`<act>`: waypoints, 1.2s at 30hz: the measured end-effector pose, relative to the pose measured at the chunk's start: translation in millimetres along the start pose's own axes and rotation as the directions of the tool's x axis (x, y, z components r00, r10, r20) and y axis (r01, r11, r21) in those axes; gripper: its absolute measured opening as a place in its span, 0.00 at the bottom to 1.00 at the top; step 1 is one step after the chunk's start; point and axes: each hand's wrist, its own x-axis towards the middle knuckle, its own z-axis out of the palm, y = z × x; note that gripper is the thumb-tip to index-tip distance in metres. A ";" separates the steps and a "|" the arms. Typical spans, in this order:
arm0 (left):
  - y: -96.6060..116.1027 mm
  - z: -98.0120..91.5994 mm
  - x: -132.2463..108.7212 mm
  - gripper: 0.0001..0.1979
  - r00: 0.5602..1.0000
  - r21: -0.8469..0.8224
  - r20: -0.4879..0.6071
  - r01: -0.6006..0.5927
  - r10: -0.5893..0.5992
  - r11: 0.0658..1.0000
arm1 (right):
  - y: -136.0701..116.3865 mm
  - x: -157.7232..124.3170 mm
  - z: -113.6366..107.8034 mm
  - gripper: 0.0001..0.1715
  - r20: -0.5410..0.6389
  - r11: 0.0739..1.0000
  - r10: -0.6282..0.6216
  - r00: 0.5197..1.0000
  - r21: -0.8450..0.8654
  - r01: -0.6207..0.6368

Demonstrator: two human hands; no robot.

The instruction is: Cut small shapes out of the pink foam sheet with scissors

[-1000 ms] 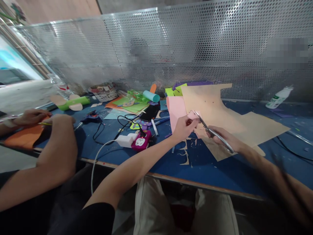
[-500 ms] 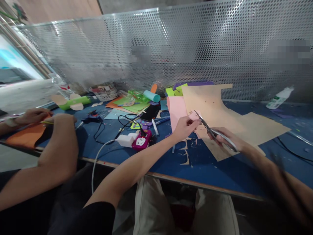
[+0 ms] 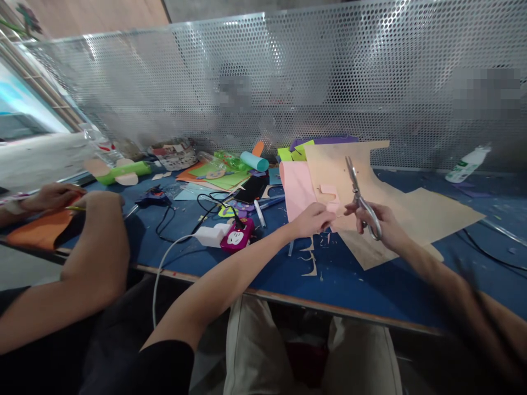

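Note:
My right hand (image 3: pixel 379 222) is wrapped around the handles of metal scissors (image 3: pixel 354 184), whose blades point up and look closed. Just left of it, my left hand (image 3: pixel 313 219) has its fingers pinched together; what they hold, if anything, is too small to make out. A cut pink paper piece (image 3: pixel 328 192) with a notched edge is just beyond those fingertips, over a large beige sheet (image 3: pixel 391 214). Beside it stands a curled pink sheet (image 3: pixel 295 186). Thin paper offcuts (image 3: pixel 312 263) lie on the blue table (image 3: pixel 284 274) below my left hand.
A magenta power socket (image 3: pixel 237 235) with a white plug (image 3: pixel 209 235) and cables lies left of my forearm. Behind it are a black phone (image 3: pixel 251 189) and a white marker (image 3: pixel 259 213). A glue bottle (image 3: pixel 468 163) leans at right. Another person's arm (image 3: pixel 102 247) is at left.
The scissors have swung upright and moved away from the pink piece. My left hand has dropped slightly toward me, and the pink piece now shows beyond its fingertips.

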 end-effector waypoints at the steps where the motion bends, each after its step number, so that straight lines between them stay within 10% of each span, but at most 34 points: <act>1: 0.9 1.1 -0.5 0.22 0.999 0.058 0.041 0.011 -0.013 0.998 | -0.8 -0.3 1.6 0.22 -0.008 0.999 -0.009 1.000 0.038 0.009; 26: 5.3 5.4 0.9 0.19 0.978 0.352 0.149 -0.190 0.146 0.916 | -9.2 -11.4 19.5 0.18 -0.052 0.997 0.004 0.999 0.076 -0.001; 36: 2.5 4.7 1.1 0.21 0.978 0.306 -0.004 -0.197 0.208 0.932 | -7.2 -8.8 19.7 0.19 -0.099 0.987 0.000 0.995 0.159 0.016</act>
